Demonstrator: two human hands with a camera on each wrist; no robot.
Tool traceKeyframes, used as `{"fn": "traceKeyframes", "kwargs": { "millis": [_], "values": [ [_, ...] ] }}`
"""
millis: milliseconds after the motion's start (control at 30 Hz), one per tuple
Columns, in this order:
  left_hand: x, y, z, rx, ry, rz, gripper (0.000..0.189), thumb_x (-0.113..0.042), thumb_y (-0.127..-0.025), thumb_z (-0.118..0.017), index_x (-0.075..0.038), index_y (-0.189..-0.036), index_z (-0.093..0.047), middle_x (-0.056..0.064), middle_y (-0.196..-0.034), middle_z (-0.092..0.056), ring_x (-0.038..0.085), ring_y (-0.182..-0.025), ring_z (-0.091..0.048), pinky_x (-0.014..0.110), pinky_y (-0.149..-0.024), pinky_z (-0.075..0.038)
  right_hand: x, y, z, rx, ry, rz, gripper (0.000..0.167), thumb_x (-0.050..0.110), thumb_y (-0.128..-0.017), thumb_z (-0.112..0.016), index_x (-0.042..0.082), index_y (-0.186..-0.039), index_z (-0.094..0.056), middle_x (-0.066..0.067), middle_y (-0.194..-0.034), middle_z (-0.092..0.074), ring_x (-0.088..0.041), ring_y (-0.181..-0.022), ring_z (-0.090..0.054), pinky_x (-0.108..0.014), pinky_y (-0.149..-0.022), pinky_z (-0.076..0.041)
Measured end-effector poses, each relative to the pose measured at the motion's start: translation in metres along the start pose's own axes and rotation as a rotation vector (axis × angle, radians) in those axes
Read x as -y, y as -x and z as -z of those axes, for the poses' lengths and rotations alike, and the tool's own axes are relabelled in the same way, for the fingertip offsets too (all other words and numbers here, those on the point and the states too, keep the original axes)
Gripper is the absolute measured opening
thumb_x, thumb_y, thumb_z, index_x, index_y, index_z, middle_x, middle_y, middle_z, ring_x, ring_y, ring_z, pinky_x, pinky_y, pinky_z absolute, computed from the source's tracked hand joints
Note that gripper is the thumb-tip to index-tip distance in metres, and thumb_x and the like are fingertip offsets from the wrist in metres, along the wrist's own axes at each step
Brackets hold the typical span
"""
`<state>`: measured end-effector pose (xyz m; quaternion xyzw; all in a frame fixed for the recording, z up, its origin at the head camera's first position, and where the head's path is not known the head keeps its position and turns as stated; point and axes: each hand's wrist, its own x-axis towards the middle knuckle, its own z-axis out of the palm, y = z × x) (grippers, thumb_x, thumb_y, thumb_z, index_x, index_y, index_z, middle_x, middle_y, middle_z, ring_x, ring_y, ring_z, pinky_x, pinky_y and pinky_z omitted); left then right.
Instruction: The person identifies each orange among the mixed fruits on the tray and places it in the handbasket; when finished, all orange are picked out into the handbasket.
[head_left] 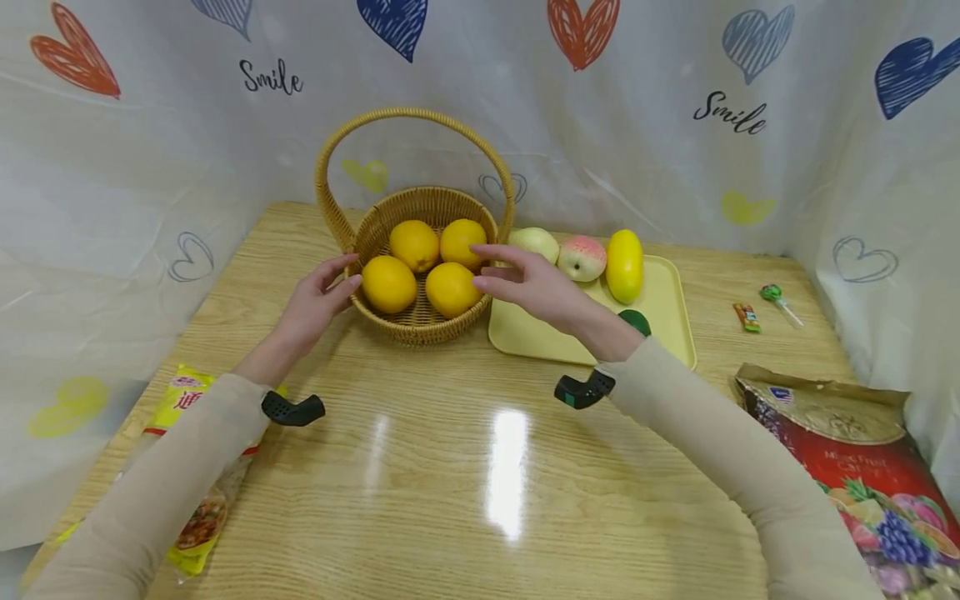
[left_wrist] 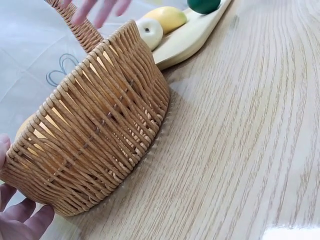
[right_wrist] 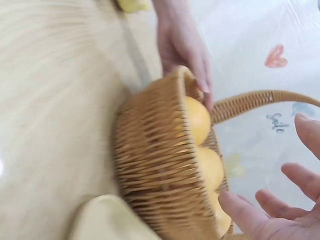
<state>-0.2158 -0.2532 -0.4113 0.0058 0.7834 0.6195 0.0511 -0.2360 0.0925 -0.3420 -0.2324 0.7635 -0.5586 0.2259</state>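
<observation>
A woven basket (head_left: 420,335) with a tall arched handle stands at the back of the table, with several oranges (head_left: 390,284) inside. My left hand (head_left: 311,300) grips its left rim; the left wrist view shows the thumb near the rim and the fingers (left_wrist: 37,220) against the outer wall. Over the basket's right edge hovers my right hand (head_left: 536,283), its fingers spread and holding nothing. In the right wrist view those fingers (right_wrist: 240,212) are close to the oranges (right_wrist: 210,167); whether they touch one, I cannot tell.
Right of the basket, a yellow tray (head_left: 517,329) carries a peach (head_left: 582,258), a pale round fruit (head_left: 534,242), a yellow oblong fruit (head_left: 625,267) and a dark green item (head_left: 636,322). Farther right lie a lollipop (head_left: 780,302), a small wrapped candy (head_left: 747,317) and a red candy bag (head_left: 862,454). A yellow food packet (head_left: 202,529) lies left.
</observation>
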Motion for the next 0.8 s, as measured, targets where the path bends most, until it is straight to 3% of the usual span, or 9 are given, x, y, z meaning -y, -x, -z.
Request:
{"fn": "traceKeyframes", "kwargs": {
  "millis": [133, 367, 600, 800],
  "values": [
    [0.001, -0.001, 0.001, -0.001, -0.003, -0.002, 0.059, -0.033, -0.102, -0.054, -0.013, -0.153, -0.033, 0.006, -0.162, -0.018, 0.026, -0.144, -0.026, 0.046, -0.109, -0.039, -0.010, 0.026, 0.003, -0.032, 0.020, -0.026, 0.059, 0.040, -0.094, -0.066, 0.024, -0.148, -0.044, 0.005, -0.152, -0.038, -0.019, -0.136, -0.042, -0.039, -0.110, -0.039],
    [0.001, -0.001, 0.000, 0.004, 0.003, -0.002, 0.060, -0.033, -0.101, -0.054, -0.012, -0.153, -0.033, 0.007, -0.162, -0.018, 0.026, -0.144, -0.026, 0.040, -0.109, -0.041, -0.023, 0.072, 0.007, -0.063, 0.001, -0.074, 0.062, 0.041, -0.095, -0.065, 0.024, -0.149, -0.041, 0.005, -0.153, -0.038, -0.018, -0.136, -0.043, -0.042, -0.110, -0.039],
    [0.004, 0.000, 0.002, -0.010, 0.000, -0.008, 0.059, -0.033, -0.102, -0.053, -0.011, -0.153, -0.033, 0.007, -0.162, -0.019, 0.026, -0.145, -0.025, 0.043, -0.110, -0.038, -0.038, 0.108, 0.013, -0.106, 0.006, -0.124, 0.059, 0.039, -0.095, -0.064, 0.027, -0.148, -0.042, 0.002, -0.151, -0.042, -0.023, -0.135, -0.044, -0.043, -0.107, -0.043],
    [0.004, 0.006, 0.005, -0.022, 0.010, -0.011, 0.061, -0.034, -0.102, -0.053, -0.010, -0.153, -0.032, 0.010, -0.161, -0.019, 0.029, -0.144, -0.028, 0.029, -0.105, -0.044, -0.049, 0.128, 0.020, -0.115, 0.046, -0.121, 0.058, 0.035, -0.096, -0.064, 0.024, -0.149, -0.041, -0.001, -0.152, -0.040, -0.025, -0.137, -0.041, -0.046, -0.107, -0.042]
  ]
}}
